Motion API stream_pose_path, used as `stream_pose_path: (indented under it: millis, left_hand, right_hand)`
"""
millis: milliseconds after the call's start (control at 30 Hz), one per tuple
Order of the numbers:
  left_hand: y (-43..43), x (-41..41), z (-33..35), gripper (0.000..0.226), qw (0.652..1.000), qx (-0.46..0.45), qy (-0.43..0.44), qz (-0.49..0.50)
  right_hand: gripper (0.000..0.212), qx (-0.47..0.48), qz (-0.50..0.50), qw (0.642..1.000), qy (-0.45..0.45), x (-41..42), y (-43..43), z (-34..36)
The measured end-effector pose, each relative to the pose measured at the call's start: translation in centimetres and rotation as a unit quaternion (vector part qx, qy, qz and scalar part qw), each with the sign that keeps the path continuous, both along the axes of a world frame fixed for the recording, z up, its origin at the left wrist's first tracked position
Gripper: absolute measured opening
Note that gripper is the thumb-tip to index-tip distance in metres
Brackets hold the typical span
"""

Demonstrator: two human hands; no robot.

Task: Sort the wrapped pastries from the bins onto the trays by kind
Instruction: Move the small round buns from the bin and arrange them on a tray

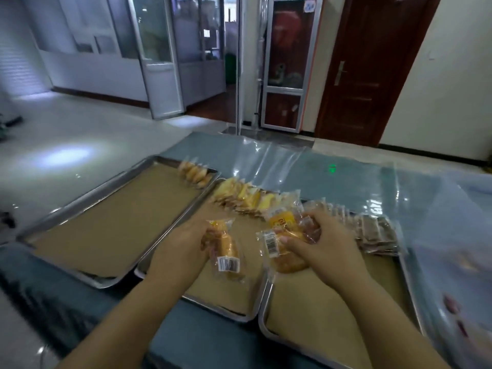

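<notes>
Plastic film was your weak point: your right hand (324, 243) was clutching a bunch of wrapped golden pastries (287, 243) all at once, fingers curled over them. I judged that one slick packet could slide free and land among the wrong kind, since the bunch hung over the seam between two trays. Your left hand (181, 246) gripped a single clear-wrapped golden bun (226, 249) with a barcode label above the middle tray (213, 291). Blur made its kind hard to read, so a misplacement was possible. Three paper-lined steel trays sat side by side on the blue-grey table (207, 342). The left tray (119, 214) held a short row of round golden pastries (194, 173) in its far right corner. The middle one had a row of yellow pastries (245, 197) along its far edge, and the right tray (332, 315) carried dark brown packets (375, 230).
</notes>
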State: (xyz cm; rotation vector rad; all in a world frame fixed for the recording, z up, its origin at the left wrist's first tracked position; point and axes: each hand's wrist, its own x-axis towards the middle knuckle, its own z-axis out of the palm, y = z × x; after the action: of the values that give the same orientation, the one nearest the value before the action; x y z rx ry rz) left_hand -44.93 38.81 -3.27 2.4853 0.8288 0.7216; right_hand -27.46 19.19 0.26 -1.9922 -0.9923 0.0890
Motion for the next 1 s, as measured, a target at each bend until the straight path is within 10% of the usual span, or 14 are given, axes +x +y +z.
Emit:
stream_pose_path:
  millis: [533, 1000]
  left_hand:
    - [19.8, -4.7, -5.0, 0.026, 0.979, -0.009, 0.199, 0.052]
    - [33.5, -4.6, -8.4, 0.017, 0.984, -0.113, 0.133, 0.039]
  right_hand:
    - [0.034, -0.02, 0.028, 0.987, 0.154, -2.6, 22.8, -8.8]
    - [0.034, -0.019, -0.037, 0.97, 0.238, -3.5, 33.8, -10.6]
